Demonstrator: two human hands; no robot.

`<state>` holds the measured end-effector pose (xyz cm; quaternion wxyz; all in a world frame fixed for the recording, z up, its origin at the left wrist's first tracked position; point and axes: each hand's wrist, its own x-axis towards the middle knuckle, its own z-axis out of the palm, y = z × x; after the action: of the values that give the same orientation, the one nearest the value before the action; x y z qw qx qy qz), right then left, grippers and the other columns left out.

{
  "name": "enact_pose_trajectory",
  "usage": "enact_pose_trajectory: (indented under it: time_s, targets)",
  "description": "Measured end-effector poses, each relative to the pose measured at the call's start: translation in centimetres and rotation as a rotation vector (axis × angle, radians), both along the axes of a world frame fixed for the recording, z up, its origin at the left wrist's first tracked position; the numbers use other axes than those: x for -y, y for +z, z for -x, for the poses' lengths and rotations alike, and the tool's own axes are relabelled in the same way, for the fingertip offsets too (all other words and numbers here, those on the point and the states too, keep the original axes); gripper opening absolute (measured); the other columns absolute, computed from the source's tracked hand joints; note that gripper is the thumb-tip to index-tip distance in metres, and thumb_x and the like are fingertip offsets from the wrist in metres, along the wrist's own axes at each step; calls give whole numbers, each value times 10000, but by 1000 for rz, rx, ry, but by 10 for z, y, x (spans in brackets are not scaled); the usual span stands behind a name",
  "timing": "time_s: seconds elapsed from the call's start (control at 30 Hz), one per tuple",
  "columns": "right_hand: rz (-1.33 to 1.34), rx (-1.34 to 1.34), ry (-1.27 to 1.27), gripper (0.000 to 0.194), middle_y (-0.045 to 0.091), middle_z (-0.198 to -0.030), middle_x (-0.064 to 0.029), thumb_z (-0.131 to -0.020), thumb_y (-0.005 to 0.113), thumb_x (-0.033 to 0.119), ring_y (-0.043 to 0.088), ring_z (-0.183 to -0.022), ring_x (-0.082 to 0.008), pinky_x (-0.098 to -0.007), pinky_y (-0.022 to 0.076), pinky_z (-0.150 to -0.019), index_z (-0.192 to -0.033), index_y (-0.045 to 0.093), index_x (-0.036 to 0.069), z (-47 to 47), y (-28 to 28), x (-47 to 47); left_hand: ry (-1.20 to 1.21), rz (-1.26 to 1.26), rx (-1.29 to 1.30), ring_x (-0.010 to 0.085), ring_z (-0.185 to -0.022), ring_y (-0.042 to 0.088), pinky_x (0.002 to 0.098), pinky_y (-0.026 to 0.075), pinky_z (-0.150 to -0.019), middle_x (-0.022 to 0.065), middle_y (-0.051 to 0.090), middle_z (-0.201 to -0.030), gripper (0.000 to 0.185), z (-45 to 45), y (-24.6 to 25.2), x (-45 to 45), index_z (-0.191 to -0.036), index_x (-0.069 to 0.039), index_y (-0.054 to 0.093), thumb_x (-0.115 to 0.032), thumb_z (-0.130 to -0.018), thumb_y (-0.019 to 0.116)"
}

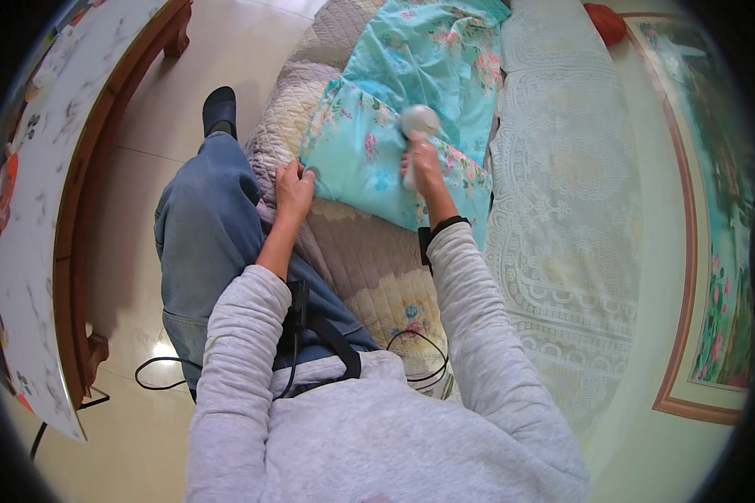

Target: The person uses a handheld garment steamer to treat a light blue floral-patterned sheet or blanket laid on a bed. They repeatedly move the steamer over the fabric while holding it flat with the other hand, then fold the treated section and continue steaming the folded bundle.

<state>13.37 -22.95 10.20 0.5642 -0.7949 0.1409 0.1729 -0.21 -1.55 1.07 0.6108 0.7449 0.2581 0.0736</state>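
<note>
A turquoise floral cloth lies spread in overlapping folds on a quilted sofa cover. At the cloth's left corner, my left hand pinches its edge. My right hand grips the handle of a white round-headed handheld device, which looks like a fabric shaver. Its head is over the middle of the cloth, near a fold line. Motion blurs the device, and I cannot tell whether its head touches the fabric.
White lace covers the sofa back on the right, beside a framed picture. A marble-topped table with wooden legs stands left across the tiled floor. A black cable loops near my waist.
</note>
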Motion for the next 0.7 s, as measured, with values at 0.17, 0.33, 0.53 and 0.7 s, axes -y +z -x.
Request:
enact_pose_trajectory:
  time_s: [0.17,0.33,0.53,0.7]
  targets:
    - [-65,-32,375,394,497,-686,-39,-927,545,455,505,-495,-140,-295,441,-409,-957,481,68,28,-5,-8,3,23,7,355,-917,507,397,410,-868,200,512,-971,221,1,-1,-1,-883,15,570,-179,-786,612]
    - [-2,52,-194,399,464,-657,-32,-929,547,467,462,-462,-127,-303,425,-382,-971,444,84,27,-7,72,35,67,22,360,-931,508,398,407,-876,207,513,-977,226,2,-3,0,-876,18,575,-188,-791,610]
    - [-160,84,-227,403,477,-616,-34,-921,576,445,479,-430,-141,-301,439,-363,-931,442,64,61,-24,49,28,28,1,365,-944,511,398,408,-879,211,521,-970,252,-1,-9,-1,-881,16,583,-218,-793,610]
    - [-10,104,191,398,501,-612,-40,-940,544,436,502,-427,-152,-303,409,-376,-965,449,51,133,-22,-22,20,82,21,348,-919,511,394,416,-857,203,523,-960,248,0,-18,-3,-874,26,582,-204,-789,622]
